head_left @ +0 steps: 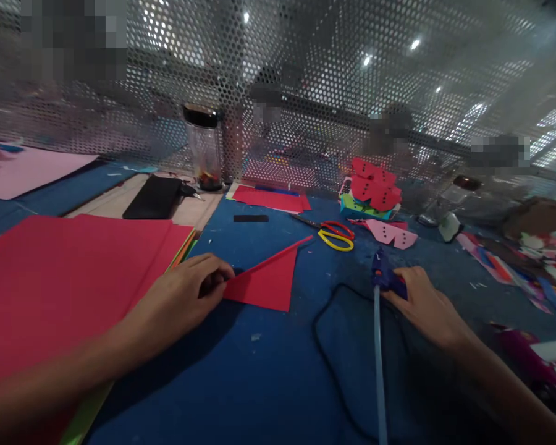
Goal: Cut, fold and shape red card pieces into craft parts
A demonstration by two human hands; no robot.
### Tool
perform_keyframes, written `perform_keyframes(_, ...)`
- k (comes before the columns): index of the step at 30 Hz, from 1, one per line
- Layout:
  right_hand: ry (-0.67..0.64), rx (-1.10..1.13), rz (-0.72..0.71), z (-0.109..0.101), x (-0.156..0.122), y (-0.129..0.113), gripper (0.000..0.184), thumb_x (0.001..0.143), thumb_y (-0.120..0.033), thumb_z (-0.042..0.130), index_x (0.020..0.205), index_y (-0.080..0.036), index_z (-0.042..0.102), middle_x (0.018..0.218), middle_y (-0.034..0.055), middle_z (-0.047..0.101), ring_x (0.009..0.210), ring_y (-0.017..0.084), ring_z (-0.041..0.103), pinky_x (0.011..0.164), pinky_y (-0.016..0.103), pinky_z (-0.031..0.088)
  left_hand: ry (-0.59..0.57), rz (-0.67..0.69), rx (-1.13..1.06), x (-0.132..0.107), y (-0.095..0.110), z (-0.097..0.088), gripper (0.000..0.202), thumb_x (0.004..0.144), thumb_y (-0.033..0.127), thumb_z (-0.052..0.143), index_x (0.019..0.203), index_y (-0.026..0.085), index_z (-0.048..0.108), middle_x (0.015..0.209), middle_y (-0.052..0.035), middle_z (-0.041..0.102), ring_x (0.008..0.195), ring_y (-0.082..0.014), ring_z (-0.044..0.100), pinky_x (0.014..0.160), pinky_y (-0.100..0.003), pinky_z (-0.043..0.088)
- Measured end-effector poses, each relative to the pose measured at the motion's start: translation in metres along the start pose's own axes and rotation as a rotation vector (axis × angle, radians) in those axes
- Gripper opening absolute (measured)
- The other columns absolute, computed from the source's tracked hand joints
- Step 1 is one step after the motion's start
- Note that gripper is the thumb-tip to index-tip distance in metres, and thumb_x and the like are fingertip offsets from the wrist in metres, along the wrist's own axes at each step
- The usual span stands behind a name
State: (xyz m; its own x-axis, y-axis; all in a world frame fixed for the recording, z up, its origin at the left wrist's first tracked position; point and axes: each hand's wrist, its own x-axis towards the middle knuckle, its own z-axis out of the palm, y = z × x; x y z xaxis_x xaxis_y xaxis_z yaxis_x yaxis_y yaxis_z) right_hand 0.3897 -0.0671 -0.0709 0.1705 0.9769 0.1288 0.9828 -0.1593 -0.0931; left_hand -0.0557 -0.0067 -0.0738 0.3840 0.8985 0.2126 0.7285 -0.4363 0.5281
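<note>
My left hand (185, 296) pinches the near corner of a folded red paper piece (269, 281) lying on the blue table cover (259, 371). My right hand (424, 306) is wrapped round a blue glue gun (383, 275) that rests on the table, nozzle pointing away, with a pale glue stick (379, 358) sticking out of its back. A black cord (324, 346) loops from the gun across the cover between my arms.
A stack of red sheets (60, 290) lies at the left. Red-and-yellow scissors (334, 235), red and pink cut shapes (375, 188), a black pouch (152, 198) and a clear jar (204, 148) stand further back before a perforated metal screen (306, 93). Paper scraps (537, 259) pile at the right.
</note>
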Motion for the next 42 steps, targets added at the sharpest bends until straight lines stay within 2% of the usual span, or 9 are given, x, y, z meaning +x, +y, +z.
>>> perform_keyframes(5, -0.042, 0.011, -0.063, 0.004, 0.004, 0.016, 0.058, 0.092, -0.067, 0.05, 0.122, -0.018, 0.063, 0.116, 0.0123, 0.063, 0.099, 0.031, 0.068, 0.083, 0.044, 0.054, 0.041, -0.016, -0.006, 0.0, -0.004, -0.003, 0.024, 0.102, 0.035, 0.045, 0.113, 0.025, 0.063, 0.108, -0.0055, 0.066, 0.09, -0.0209, 0.064, 0.073, -0.033, 0.05)
perform_keyframes(9, 0.066, -0.118, -0.231, -0.021, 0.005, 0.013, 0.056, 0.092, -0.064, 0.054, 0.122, -0.019, 0.068, 0.122, 0.0155, 0.064, 0.112, 0.039, 0.062, 0.092, 0.055, 0.049, -0.039, 0.03, -0.017, -0.001, -0.005, -0.002, 0.025, 0.103, 0.036, 0.042, 0.108, 0.026, 0.065, 0.113, -0.0047, 0.064, 0.096, -0.0213, 0.064, 0.077, -0.034, 0.051)
perform_keyframes(11, 0.166, -0.08, -0.357, -0.038, 0.005, -0.007, 0.044, 0.098, -0.056, 0.051, 0.117, -0.021, 0.069, 0.119, 0.0127, 0.067, 0.113, 0.035, 0.061, 0.096, 0.053, 0.046, -0.062, 0.059, -0.021, -0.002, -0.005, -0.002, 0.025, 0.104, 0.036, 0.042, 0.108, 0.026, 0.065, 0.113, -0.0046, 0.064, 0.095, -0.0207, 0.064, 0.077, -0.033, 0.052)
perform_keyframes(14, 0.25, 0.054, -0.616, -0.056, 0.005, -0.06, 0.028, 0.104, -0.041, 0.052, 0.116, -0.023, 0.068, 0.115, 0.0082, 0.069, 0.112, 0.027, 0.061, 0.099, 0.044, 0.044, -0.067, 0.081, -0.021, -0.002, -0.004, -0.001, 0.024, 0.104, 0.035, 0.043, 0.107, 0.026, 0.065, 0.112, -0.0043, 0.064, 0.093, -0.02, 0.064, 0.076, -0.033, 0.051)
perform_keyframes(18, 0.047, 0.181, -0.91, -0.047, 0.012, -0.129, 0.023, 0.105, -0.03, 0.053, 0.121, -0.022, 0.066, 0.118, 0.0062, 0.069, 0.113, 0.022, 0.06, 0.098, 0.037, 0.043, -0.074, 0.101, -0.026, -0.002, -0.003, 0.002, 0.025, 0.103, 0.031, 0.042, 0.102, 0.025, 0.066, 0.107, -0.0041, 0.064, 0.092, -0.0203, 0.063, 0.076, -0.033, 0.051)
perform_keyframes(21, -0.056, 0.173, -0.951, -0.027, 0.021, -0.153, 0.018, 0.104, -0.025, 0.054, 0.115, -0.02, 0.068, 0.113, 0.0057, 0.07, 0.106, 0.021, 0.061, 0.09, 0.037, 0.043, -0.068, 0.128, -0.012, -0.002, -0.004, 0.004, 0.024, 0.102, 0.027, 0.042, 0.102, 0.025, 0.066, 0.106, -0.0042, 0.064, 0.095, -0.021, 0.063, 0.08, -0.035, 0.05)
perform_keyframes(26, -0.092, 0.197, -0.895, -0.009, 0.028, -0.157, 0.012, 0.101, -0.021, 0.06, 0.106, -0.021, 0.07, 0.106, 0.0029, 0.071, 0.101, 0.02, 0.063, 0.087, 0.035, 0.04, -0.035, 0.165, 0.044, -0.002, -0.004, 0.005, 0.021, 0.102, 0.027, 0.046, 0.103, 0.025, 0.067, 0.105, -0.0038, 0.066, 0.098, -0.0225, 0.063, 0.084, -0.036, 0.05)
perform_keyframes(35, 0.022, 0.182, -0.939, 0.005, 0.029, -0.156, 0.012, 0.103, -0.019, 0.056, 0.106, -0.019, 0.067, 0.104, 0.0046, 0.07, 0.097, 0.02, 0.062, 0.083, 0.035, 0.036, 0.024, 0.292, 0.16, 0.0, -0.003, 0.003, 0.021, 0.101, 0.025, 0.049, 0.1, 0.023, 0.069, 0.101, -0.0043, 0.069, 0.093, -0.0228, 0.062, 0.078, -0.037, 0.05)
perform_keyframes(42, 0.087, -0.006, -1.023, 0.001, 0.025, -0.157, 0.016, 0.101, -0.012, 0.052, 0.105, -0.016, 0.067, 0.099, 0.0074, 0.069, 0.093, 0.023, 0.057, 0.082, 0.037, 0.035, 0.047, 0.399, 0.224, -0.003, -0.002, 0.003, 0.025, 0.101, 0.019, 0.046, 0.099, 0.02, 0.071, 0.098, -0.0061, 0.067, 0.091, -0.0215, 0.059, 0.078, -0.037, 0.05)
